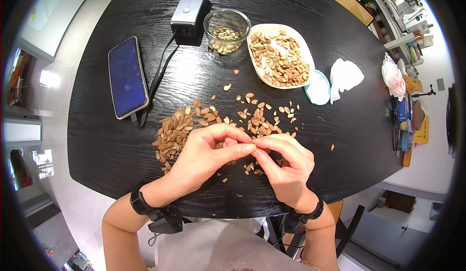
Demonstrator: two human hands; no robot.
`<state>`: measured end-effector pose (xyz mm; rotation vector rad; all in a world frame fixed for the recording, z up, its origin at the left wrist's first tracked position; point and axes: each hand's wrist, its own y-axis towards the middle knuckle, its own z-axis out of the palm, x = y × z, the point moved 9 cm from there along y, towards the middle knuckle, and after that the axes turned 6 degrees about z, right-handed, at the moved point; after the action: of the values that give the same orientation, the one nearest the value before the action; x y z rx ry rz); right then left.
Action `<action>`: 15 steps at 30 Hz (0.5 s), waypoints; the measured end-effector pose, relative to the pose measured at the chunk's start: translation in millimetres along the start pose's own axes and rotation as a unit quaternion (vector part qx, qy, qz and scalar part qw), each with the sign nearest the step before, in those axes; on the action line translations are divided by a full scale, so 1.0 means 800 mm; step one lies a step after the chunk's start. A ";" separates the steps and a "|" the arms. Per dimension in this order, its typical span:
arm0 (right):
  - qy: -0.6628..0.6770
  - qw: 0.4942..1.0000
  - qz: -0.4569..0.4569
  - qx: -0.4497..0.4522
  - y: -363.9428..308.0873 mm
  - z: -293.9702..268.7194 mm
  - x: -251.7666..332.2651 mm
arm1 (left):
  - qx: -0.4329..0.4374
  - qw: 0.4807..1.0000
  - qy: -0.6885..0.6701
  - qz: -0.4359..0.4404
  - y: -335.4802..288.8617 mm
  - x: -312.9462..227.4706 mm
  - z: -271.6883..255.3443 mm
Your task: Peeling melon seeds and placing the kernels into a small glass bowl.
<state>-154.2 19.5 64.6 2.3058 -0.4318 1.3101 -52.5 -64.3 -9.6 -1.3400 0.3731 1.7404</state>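
Observation:
My left hand point(206, 152) and my right hand point(289, 166) meet above the near middle of the table, thumb and forefinger of each pinched together. Between their touching fingertips is a small brown seed, mostly hidden by the fingers. A heap of brown, flat pumpkin seeds point(174, 132) lies beside and partly behind my left hand. Beyond my right hand are scattered tan shells point(259, 120), some split. Farther back, a round glass bowl point(227, 15) contains greenish kernels. To its right, a white dish point(303, 52) holds many seeds in their shells.
A phone point(128, 77) lies on the black table point(335, 140) at left. Next to it, a cable runs to a grey power bank point(190, 9). Right of the white dish are a round pale-blue-rimmed lid point(318, 87) and a crumpled white tissue point(345, 77).

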 end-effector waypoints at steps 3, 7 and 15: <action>-0.020 1.000 -0.024 -0.004 0.000 0.001 0.003 | -0.004 0.999 0.020 0.043 0.002 -0.006 -0.002; -0.041 0.997 -0.060 -0.004 -0.002 0.003 0.009 | 0.047 0.998 0.030 -0.024 -0.001 -0.001 0.002; -0.030 0.999 -0.033 -0.016 0.007 -0.008 0.006 | 0.044 0.988 -0.125 -0.072 -0.003 0.010 -0.002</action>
<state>-159.3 17.6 72.8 2.3176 -0.3899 1.1952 -49.9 -60.7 -16.9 -1.0436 0.2039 1.7244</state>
